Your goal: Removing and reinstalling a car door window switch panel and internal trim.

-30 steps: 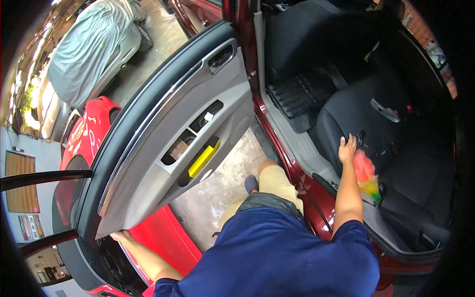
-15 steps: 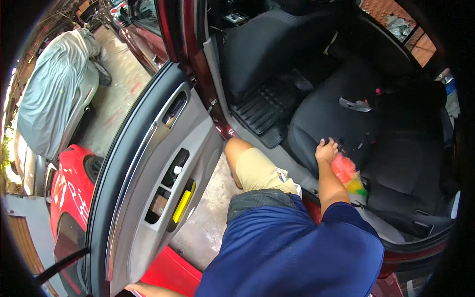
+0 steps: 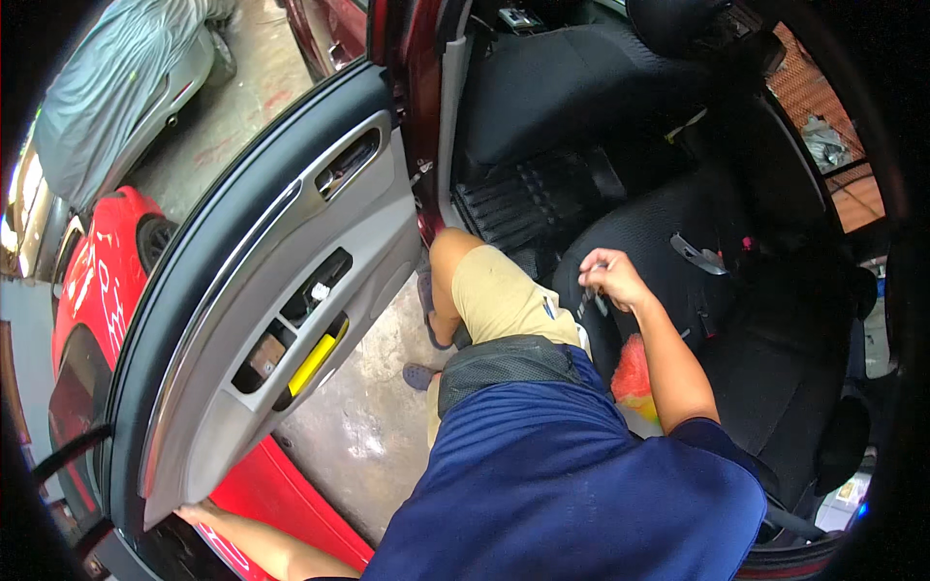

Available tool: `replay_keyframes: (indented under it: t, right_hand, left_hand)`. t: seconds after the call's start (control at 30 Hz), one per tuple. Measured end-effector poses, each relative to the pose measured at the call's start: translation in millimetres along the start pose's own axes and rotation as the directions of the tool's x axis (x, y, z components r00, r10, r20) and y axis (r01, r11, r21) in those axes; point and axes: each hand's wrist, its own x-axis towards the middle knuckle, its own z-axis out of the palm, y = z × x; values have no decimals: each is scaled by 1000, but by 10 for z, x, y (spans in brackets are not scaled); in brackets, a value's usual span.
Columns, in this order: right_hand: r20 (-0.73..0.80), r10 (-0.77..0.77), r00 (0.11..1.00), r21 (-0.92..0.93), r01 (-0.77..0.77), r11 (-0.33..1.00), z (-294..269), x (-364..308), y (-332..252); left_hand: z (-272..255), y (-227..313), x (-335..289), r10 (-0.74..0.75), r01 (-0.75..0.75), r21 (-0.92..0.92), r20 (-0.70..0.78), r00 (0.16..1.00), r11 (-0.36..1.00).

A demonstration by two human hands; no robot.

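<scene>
My right hand [image 3: 620, 278] is raised over the edge of the black rear seat [image 3: 620, 228], its thumb and fingers pinched together. From them hangs a small bunch of shiny keys [image 3: 589, 304], partly hidden by the fingers. Below my right forearm lies a fluffy duster [image 3: 632, 370] in orange-red, yellow and green, partly covered by the arm. At the lower left, my left hand [image 3: 199, 513] grips the edge of the open car door [image 3: 363, 242]; some of its fingers are out of sight behind the panel.
A curved grey object [image 3: 697, 255] lies on the seat. The door pocket holds a bright yellow item [image 3: 315, 366]. A ribbed black floor mat [image 3: 528, 198] lies in the footwell. Beyond the door stand a red car [image 3: 107, 271] and a car under a grey cover [image 3: 111, 97].
My right hand has lifted from the seat beside the duster and moved left, now holding the keys. My left hand has come further into view at the door edge. The view has shifted.
</scene>
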Motion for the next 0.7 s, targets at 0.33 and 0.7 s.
replay_keyframes:
  t: [0.33, 0.7]
  right_hand:
    - [68, -152, 986, -473, 165, 865, 370, -399, 632]
    - [454, -25, 891, -287, 173, 942, 570, -503, -701]
  left_hand:
    - [-452, -476, -2402, -138, 207, -353, 209, 968, 912]
    - [-447, 300, -5919, -237, 523, 154, 967, 96, 838]
